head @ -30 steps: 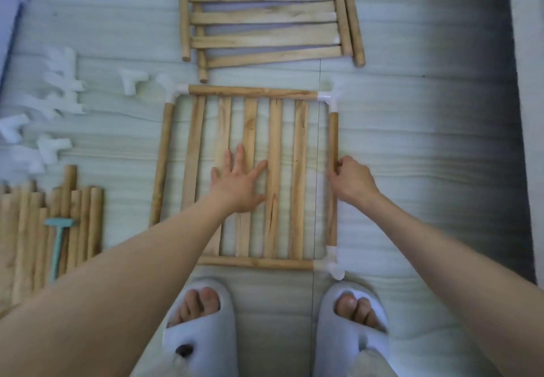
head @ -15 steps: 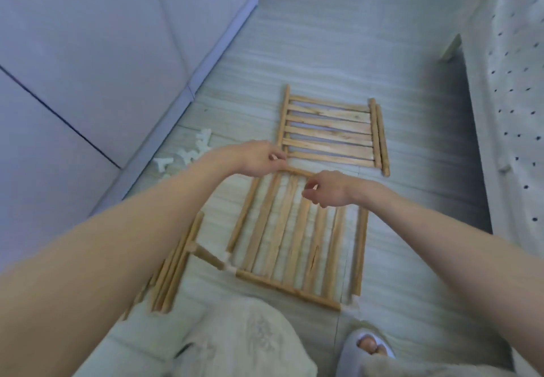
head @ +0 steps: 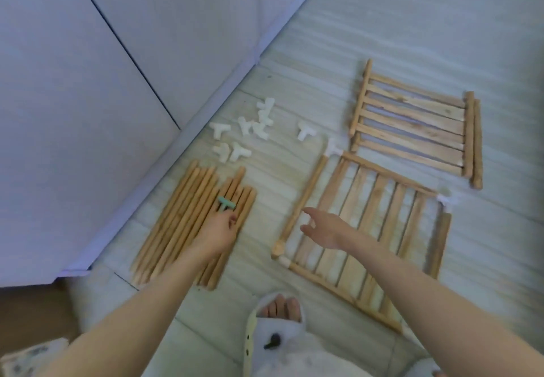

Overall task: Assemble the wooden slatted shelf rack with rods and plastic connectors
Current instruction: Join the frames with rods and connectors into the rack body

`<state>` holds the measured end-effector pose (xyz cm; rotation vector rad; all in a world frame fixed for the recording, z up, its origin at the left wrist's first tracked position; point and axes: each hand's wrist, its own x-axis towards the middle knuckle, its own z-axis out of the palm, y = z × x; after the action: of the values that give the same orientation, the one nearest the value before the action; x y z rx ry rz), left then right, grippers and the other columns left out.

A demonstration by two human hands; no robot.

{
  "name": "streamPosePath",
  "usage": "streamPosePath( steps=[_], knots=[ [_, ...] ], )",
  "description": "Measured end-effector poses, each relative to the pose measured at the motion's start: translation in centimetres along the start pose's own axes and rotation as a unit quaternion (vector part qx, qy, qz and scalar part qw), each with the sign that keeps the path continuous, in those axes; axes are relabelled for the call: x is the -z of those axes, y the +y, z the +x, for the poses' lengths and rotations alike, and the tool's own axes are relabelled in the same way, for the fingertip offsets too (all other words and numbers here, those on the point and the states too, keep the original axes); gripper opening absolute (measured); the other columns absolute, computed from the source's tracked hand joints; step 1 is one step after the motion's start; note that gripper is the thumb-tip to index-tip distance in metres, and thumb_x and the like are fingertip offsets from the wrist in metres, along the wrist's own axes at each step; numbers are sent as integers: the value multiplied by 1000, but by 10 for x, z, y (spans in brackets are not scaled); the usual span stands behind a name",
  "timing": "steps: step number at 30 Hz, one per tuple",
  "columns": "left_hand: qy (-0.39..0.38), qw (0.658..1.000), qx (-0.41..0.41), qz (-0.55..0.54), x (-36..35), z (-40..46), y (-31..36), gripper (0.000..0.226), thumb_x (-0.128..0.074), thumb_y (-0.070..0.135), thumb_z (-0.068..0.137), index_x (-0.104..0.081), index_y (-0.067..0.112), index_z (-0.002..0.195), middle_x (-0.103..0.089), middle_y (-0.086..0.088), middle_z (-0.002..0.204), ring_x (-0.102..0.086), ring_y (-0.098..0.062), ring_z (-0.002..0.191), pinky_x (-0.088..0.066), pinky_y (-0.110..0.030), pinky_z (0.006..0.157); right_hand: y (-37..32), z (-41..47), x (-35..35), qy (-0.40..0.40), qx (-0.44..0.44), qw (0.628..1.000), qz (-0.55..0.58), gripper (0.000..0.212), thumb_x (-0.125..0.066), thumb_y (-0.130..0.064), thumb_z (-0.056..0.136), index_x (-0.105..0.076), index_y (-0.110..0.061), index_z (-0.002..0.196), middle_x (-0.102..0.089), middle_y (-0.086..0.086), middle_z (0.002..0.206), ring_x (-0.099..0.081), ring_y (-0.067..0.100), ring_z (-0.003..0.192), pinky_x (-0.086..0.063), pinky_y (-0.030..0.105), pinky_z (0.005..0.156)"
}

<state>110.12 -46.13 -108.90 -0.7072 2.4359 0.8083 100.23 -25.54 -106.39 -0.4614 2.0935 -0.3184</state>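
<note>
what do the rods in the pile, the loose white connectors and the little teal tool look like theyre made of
Rods in the pile: bare, unvarnished light wood, going by the matte tan surface and faint grain.
Loose white connectors: probably moulded plastic; uniform white, smooth, rounded T and elbow shapes.
Teal tool: likely plastic or rubber, with even matte colour; too blurred to be sure.

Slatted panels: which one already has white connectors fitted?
The near slatted panel under the right hand: white connectors on its corners. The far panel has none visible.

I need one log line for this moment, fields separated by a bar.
left hand grips teal mallet on rod pile | right hand open over near slat panel | near-left corner unjoined
</note>
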Motion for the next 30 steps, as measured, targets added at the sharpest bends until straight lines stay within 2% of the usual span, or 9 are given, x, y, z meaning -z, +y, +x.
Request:
streamPosePath(
  steps=[2, 5, 11, 15, 21, 23, 25, 28, 30],
  knots=[
    [-6, 999, 39, 36, -38, 5, -22, 36, -43, 11, 95, -44, 5, 130, -45, -16, 130, -47, -29, 117, -41, -35, 97, 12, 18, -21, -21, -22, 1000, 2, 58, -34, -31, 101, -8, -17, 151, -21, 8, 155, -30, 26, 139, -28, 34, 109],
    [53, 989, 56, 130, -66, 8, -37, 41, -42, 12, 95, -32, 6, 134, -33, -14, 134, -38, -27, 121, -41, -32, 95, 29, 26, -38, -20, -35, 999, 12, 57, -34, -31, 101, -7, -18, 151, -18, 7, 156, -30, 26, 138, -29, 32, 108],
    [77, 974, 72, 201, -86, 30, -34, 39, -43, 19, 96, -31, 5, 131, -39, -12, 131, -42, -25, 120, -42, -30, 89, 47, 41, -56, -6, -67, 996, 64, 55, -35, -29, 101, -11, -20, 150, -21, 6, 155, -40, 26, 132, -36, 32, 103],
    [46, 985, 91, 143, -91, 37, -29, 30, -43, 16, 97, -35, 3, 123, -44, -14, 127, -49, -28, 113, -45, -34, 82, 46, 44, -65, 23, -62, 996, 63, 51, -36, -28, 101, -19, -15, 148, -30, 9, 150, -39, 27, 132, -35, 30, 102],
    [60, 998, -24, 28, -78, 36, -20, 24, -45, 16, 95, -42, 6, 116, -47, -12, 112, -55, -27, 90, -44, -35, 70, 27, 46, -59, 135, -11, 981, 140, 45, -41, -39, 98, -49, -12, 132, -54, 6, 126, -53, 21, 113, -40, 25, 90],
    [54, 995, -84, 3, -74, 33, -14, 24, -46, 13, 93, -43, 6, 117, -47, -12, 109, -54, -27, 88, -44, -37, 69, 13, 49, -53, 119, 1, 960, 253, 52, -46, -51, 92, -55, -13, 125, -61, 0, 114, -57, 17, 105, -44, 25, 87],
    [43, 988, -150, 9, -72, 30, -11, 25, -46, 8, 91, -44, 6, 116, -47, -11, 107, -52, -25, 84, -39, -34, 64, -3, 53, -48, 102, 6, 932, 348, 51, -53, -57, 85, -61, -13, 111, -63, -8, 91, -60, 8, 82, -46, 23, 73],
    [35, 978, -205, -8, -69, 29, -9, 27, -49, 11, 91, -44, 7, 117, -47, -8, 105, -52, -23, 84, -39, -29, 64, -21, 63, -47, 120, -7, 871, 476, 35, -57, -44, 88, -61, -10, 83, -55, -4, 64, -50, 9, 57, -41, 22, 58],
    [8, 973, -223, -57, -67, 30, -7, 36, -50, 30, 94, -42, 12, 124, -46, -1, 108, -52, -13, 88, -41, -22, 68, -27, 67, -45, 136, -28, 831, 538, 31, -52, -32, 93, -53, -11, 69, -48, 0, 54, -45, 12, 50, -40, 20, 50]
  ],
)
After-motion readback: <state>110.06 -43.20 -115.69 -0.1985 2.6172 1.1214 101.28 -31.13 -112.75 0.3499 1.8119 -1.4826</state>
